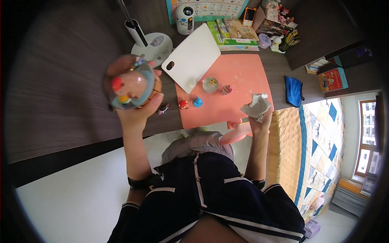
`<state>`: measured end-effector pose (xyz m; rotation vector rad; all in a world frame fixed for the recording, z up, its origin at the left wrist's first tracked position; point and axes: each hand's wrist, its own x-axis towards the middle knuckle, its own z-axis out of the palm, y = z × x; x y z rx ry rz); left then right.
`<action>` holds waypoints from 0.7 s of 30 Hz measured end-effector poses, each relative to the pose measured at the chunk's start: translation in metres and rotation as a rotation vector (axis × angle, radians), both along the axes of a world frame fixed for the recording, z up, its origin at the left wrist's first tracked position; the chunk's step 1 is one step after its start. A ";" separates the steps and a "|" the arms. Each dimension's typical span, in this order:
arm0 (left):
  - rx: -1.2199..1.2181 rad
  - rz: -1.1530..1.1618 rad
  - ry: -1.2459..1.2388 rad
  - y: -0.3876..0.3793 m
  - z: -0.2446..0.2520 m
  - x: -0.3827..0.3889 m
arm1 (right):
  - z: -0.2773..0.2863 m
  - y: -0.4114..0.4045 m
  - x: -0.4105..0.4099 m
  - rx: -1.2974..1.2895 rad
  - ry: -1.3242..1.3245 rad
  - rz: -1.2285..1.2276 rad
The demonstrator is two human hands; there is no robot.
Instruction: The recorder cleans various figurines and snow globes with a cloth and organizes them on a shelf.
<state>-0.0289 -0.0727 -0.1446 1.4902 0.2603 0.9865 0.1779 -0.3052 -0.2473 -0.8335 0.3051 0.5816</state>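
My left hand (136,112) grips a snow globe (129,82) with a pig figure inside, raised over the left part of the dark desk. A white cloth or tissue (258,107), crumpled, is held in my right hand (262,120) at the right edge of the pink desktop board (240,66). Between my hands on that board stand a small clear globe (210,85), a small pink figurine (226,89), a blue figurine (197,102) and a red figurine (183,104). A small dark figurine (163,109) lies on the desk beside my left thumb.
A white board (193,57) with a handle hole overlaps the pink one. Behind are a lamp base (153,45), a white camera-like device (185,19), stacked books (237,33) and a pencil holder (287,44). A blue pouch (293,91) lies right; a bed (316,136) stands beyond.
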 end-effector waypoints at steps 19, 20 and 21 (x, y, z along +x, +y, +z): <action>0.127 0.047 0.414 -0.038 -0.071 0.010 | -0.151 0.022 0.104 -0.866 -0.284 0.153; 0.159 0.033 0.434 -0.038 -0.080 0.010 | -0.133 0.025 0.095 -1.074 -0.292 -0.090; 0.062 0.000 0.417 -0.039 -0.089 0.011 | -0.130 0.022 0.094 -1.076 -0.290 -0.094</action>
